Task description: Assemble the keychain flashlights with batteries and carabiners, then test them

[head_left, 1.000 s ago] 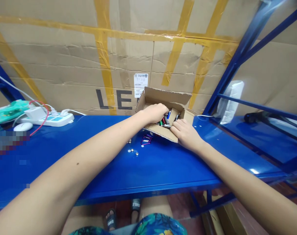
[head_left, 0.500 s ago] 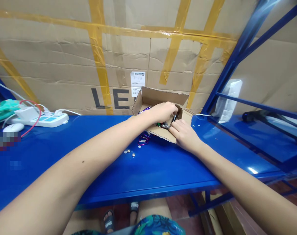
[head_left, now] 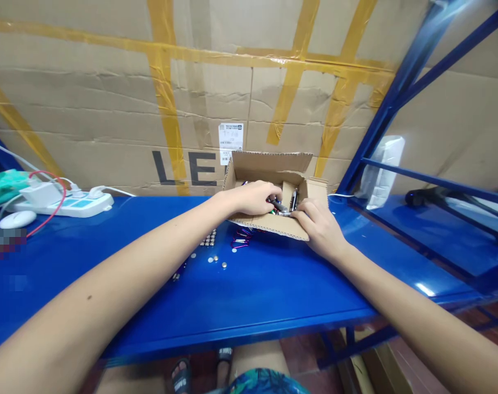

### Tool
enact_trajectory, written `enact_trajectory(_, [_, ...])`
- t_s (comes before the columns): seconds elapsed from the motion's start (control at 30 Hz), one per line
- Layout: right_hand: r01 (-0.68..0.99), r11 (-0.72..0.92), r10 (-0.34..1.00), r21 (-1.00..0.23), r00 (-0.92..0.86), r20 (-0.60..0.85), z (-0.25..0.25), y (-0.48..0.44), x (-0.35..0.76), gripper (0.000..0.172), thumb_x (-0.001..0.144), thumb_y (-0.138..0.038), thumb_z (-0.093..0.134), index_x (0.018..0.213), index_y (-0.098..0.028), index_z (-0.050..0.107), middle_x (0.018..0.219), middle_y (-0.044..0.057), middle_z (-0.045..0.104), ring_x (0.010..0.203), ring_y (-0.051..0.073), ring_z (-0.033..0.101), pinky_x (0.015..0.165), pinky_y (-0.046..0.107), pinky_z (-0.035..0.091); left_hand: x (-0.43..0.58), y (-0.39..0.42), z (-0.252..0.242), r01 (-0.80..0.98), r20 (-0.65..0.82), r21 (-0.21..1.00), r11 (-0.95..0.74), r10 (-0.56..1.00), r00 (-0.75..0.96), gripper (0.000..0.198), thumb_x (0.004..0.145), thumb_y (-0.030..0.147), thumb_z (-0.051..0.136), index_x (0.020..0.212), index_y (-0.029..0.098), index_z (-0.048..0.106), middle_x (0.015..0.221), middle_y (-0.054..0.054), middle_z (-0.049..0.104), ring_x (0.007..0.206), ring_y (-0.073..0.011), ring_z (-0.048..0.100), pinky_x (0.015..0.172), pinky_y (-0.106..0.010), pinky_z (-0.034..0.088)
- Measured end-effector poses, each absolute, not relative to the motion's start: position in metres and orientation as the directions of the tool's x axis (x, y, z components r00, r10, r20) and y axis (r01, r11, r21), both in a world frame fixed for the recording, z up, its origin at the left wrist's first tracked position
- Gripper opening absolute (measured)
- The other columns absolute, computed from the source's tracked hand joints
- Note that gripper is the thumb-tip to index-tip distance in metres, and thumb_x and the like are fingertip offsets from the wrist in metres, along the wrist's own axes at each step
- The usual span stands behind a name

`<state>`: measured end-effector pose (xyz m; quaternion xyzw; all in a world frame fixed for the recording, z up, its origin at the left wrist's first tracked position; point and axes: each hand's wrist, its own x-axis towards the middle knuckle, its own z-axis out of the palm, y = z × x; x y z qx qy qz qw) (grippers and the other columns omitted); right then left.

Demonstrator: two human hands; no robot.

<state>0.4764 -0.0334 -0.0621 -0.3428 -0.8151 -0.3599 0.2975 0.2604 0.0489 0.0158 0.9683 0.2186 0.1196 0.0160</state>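
An open cardboard box point(head_left: 273, 225) sits at the back of the blue table point(head_left: 249, 295). My left hand point(head_left: 257, 198) reaches inside it, fingers bent and closed around a small dark and silvery piece that I cannot make out. At the box's front right corner is my right hand point(head_left: 320, 224); its fingers curl over the edge to the inside, and what they grip is hidden. A slim dark, shiny item point(head_left: 294, 200) leans inside between my hands. Purple and blue carabiners point(head_left: 241, 239) lie on the table before the box.
Small round metal pieces point(head_left: 224, 265) lie loose on the table, with a cluster of similar ones point(head_left: 208, 238) beside my left forearm. A white power strip point(head_left: 82, 203) with cables is at left. Behind stands a large taped carton point(head_left: 109, 109); a blue metal frame point(head_left: 380, 120) rises at right.
My left hand has moved left and down inside the box, its fingers now closed on a small piece. The box has shifted slightly right. My right hand stays at the corner.
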Motion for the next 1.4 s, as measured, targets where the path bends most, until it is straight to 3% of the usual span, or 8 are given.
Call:
enact_trajectory(0.23, [0.742, 0.515, 0.268, 0.43, -0.615, 0.741, -0.06, -0.036, 0.478, 0.026, 0.098, -0.017, 0.043, 0.099, -0.015, 0.069, 0.093, 0.015, 0.059, 0.102, 0.029, 0.052, 0.086, 0.044, 0.049, 0.275, 0.033, 0.023, 0.492, 0.268, -0.033, -0.87, 0.467, 0.843, 0.042, 0.081, 0.056, 0.059, 0.107, 0.023, 0.063, 0.11, -0.008, 0.068, 0.101, -0.0274, 0.062, 0.081, -0.035, 0.045])
enact_trajectory(0.5, [0.749, 0.488, 0.271, 0.448, -0.618, 0.738, -0.058, -0.036, 0.477, 0.025, 0.098, -0.014, 0.043, 0.094, -0.012, 0.067, 0.091, 0.016, 0.059, 0.1, 0.028, 0.053, 0.081, 0.042, 0.049, 0.278, 0.031, 0.021, 0.538, 0.316, -0.091, -0.838, 0.488, 0.814, 0.018, 0.087, 0.029, 0.054, 0.101, 0.02, 0.061, 0.106, -0.01, 0.068, 0.095, -0.0252, 0.065, 0.071, -0.031, 0.046])
enact_trajectory(0.67, [0.753, 0.443, 0.265, 0.488, -0.629, 0.73, -0.058, -0.035, 0.477, 0.025, 0.098, -0.013, 0.043, 0.089, -0.012, 0.067, 0.089, 0.016, 0.06, 0.094, 0.027, 0.052, 0.08, 0.041, 0.05, 0.266, 0.047, 0.016, 0.58, 0.347, -0.043, -0.814, 0.532, 0.772, 0.025, 0.091, 0.029, 0.054, 0.112, 0.016, 0.057, 0.106, -0.012, 0.069, 0.091, -0.0243, 0.066, 0.07, -0.031, 0.045])
enact_trajectory(0.77, [0.749, 0.442, 0.271, 0.493, -0.635, 0.723, -0.058, -0.035, 0.477, 0.025, 0.097, -0.012, 0.043, 0.089, -0.012, 0.067, 0.089, 0.016, 0.061, 0.095, 0.027, 0.053, 0.08, 0.041, 0.05, 0.264, 0.049, 0.013, 0.641, 0.377, -0.061, -0.765, 0.577, 0.724, 0.023, 0.091, 0.032, 0.053, 0.099, 0.014, 0.064, 0.094, -0.013, 0.07, 0.083, -0.0253, 0.065, 0.066, -0.033, 0.043])
enact_trajectory(0.9, [0.743, 0.438, 0.279, 0.507, -0.648, 0.709, -0.058, -0.036, 0.476, 0.025, 0.097, -0.012, 0.044, 0.089, -0.012, 0.068, 0.089, 0.016, 0.062, 0.094, 0.027, 0.053, 0.08, 0.041, 0.05, 0.267, 0.045, 0.011, 0.614, 0.278, 0.059, -0.787, 0.603, 0.748, 0.028, 0.089, 0.038, 0.053, 0.079, 0.018, 0.07, 0.079, -0.009, 0.07, 0.071, -0.0211, 0.062, 0.062, -0.031, 0.04])
enact_trajectory(1.03, [0.732, 0.441, 0.278, 0.519, -0.661, 0.697, -0.059, -0.036, 0.476, 0.026, 0.098, -0.013, 0.044, 0.088, -0.012, 0.068, 0.088, 0.016, 0.061, 0.097, 0.027, 0.053, 0.081, 0.041, 0.05, 0.271, 0.044, 0.009, 0.472, 0.216, 0.149, -0.869, 0.495, 0.842, 0.023, 0.085, 0.035, 0.056, 0.087, 0.021, 0.074, 0.083, -0.005, 0.071, 0.074, -0.0189, 0.06, 0.068, -0.03, 0.041])
enact_trajectory(1.23, [0.739, 0.448, 0.305, 0.504, -0.656, 0.69, -0.061, -0.034, 0.48, 0.029, 0.098, -0.013, 0.041, 0.087, -0.013, 0.068, 0.088, 0.016, 0.061, 0.097, 0.027, 0.052, 0.082, 0.04, 0.049, 0.273, 0.049, 0.004, 0.449, 0.114, 0.037, -0.893, 0.45, 0.886, 0.039, 0.087, 0.031, 0.047, 0.12, 0.03, 0.069, 0.116, -0.009, 0.064, 0.11, -0.029, 0.05, 0.095, -0.041, 0.04])
enact_trajectory(1.4, [0.748, 0.433, 0.316, 0.502, -0.648, 0.693, -0.062, -0.033, 0.481, 0.029, 0.098, -0.013, 0.041, 0.087, -0.012, 0.068, 0.087, 0.016, 0.061, 0.097, 0.027, 0.052, 0.082, 0.04, 0.049, 0.278, 0.044, 0.005, 0.526, 0.053, 0.078, -0.847, 0.53, 0.846, 0.036, 0.089, 0.033, 0.043, 0.114, 0.028, 0.068, 0.112, -0.01, 0.061, 0.111, -0.0309, 0.047, 0.098, -0.047, 0.039])
